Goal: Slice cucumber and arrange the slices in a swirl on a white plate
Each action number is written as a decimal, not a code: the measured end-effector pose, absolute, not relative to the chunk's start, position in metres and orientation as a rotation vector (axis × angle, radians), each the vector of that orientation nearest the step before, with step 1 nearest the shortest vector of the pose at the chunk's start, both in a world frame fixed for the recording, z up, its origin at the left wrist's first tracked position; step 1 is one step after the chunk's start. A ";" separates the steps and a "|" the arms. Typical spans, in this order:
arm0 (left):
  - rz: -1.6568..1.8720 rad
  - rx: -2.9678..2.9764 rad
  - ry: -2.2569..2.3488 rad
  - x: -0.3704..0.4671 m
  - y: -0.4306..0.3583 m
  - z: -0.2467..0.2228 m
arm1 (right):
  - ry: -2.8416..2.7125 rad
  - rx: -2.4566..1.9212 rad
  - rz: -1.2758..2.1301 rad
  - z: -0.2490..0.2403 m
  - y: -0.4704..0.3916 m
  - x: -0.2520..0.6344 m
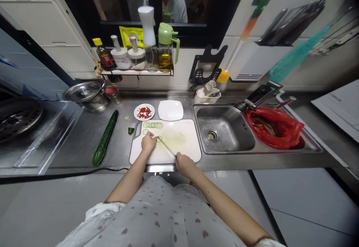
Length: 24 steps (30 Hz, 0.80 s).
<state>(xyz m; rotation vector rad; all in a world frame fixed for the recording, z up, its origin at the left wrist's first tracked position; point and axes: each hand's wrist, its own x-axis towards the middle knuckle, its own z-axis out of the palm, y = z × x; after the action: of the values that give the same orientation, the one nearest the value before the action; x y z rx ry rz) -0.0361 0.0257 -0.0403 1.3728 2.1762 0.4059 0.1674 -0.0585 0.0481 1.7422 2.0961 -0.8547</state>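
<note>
The cucumber slice [159,139] lies on the white cutting board [182,155], under or against the tip of the knife [169,150] and just beside the fingertips of the left hand [149,142]. Those fingers are bent and drawn close together, low over the board; whether they pinch anything cannot be told. The right hand [186,165] has its fingers curled around the knife handle, the blade slanting away toward the left hand. Just beyond the left hand sits a single round [145,131], and behind it an overlapping row of cucumber slices [153,125]. Past the board's far edge stand a round plate of chopped red chili [144,112] and a white square plate [170,110]. Left of the board, on the steel counter, are a cut cucumber end [131,130], a stray slice [126,118] and, farther out, a long cucumber [106,138]. To the right is the sink [224,127], with a red plastic bag [286,133] beyond.
</note>
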 end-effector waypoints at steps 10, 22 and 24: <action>0.423 1.363 2.157 -0.037 0.025 -0.039 | 2.093 1.692 -0.820 0.051 -0.063 0.179; 0.402 1.380 2.168 -0.037 0.025 -0.038 | 2.113 1.716 -0.833 0.049 -0.070 0.191; 0.402 1.378 2.167 -0.036 0.025 -0.038 | 2.110 1.704 -0.848 0.048 -0.067 0.191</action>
<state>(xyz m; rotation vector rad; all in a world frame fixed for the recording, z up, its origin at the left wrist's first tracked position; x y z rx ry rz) -0.0364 0.0248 -0.0376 1.3777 2.1675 0.4019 0.1908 -0.0669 0.0485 1.7038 2.1101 -0.8476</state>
